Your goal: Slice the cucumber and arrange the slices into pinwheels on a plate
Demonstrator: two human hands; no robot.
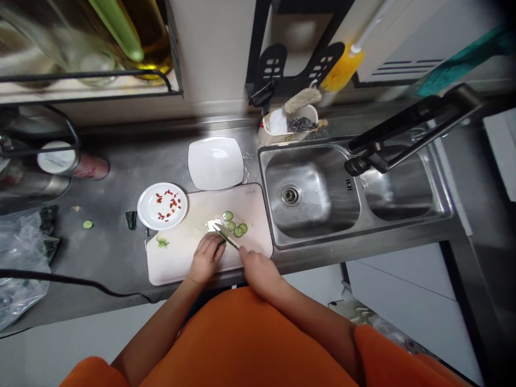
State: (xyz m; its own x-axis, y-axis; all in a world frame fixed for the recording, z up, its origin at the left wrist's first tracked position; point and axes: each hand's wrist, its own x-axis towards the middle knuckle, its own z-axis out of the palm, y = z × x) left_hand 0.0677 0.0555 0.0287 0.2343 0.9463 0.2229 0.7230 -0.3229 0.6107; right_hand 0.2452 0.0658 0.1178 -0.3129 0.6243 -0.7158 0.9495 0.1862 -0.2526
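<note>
My right hand [260, 270] is closed around the handle of a knife [227, 237], its blade pointing up and to the left over the cutting board [173, 269]. Close beside the blade, my left hand [206, 256] curls its fingers over a dark green piece of cucumber [221, 243], mostly hidden under the fingers. Several cucumber slices [238, 231] lie on the board just beyond the knife. Pale green scraps [162, 242] rest near the board's left side. A white plate [150, 219] with small red pieces overlaps the board's upper left corner.
Behind the board sits a square white dish [215, 163]. To the right is a double steel sink [310, 215] with a black faucet [382, 156]. A sponge holder [286, 137] stands behind it. On the left lie a plastic bag [24, 252] and a black cord [80, 280].
</note>
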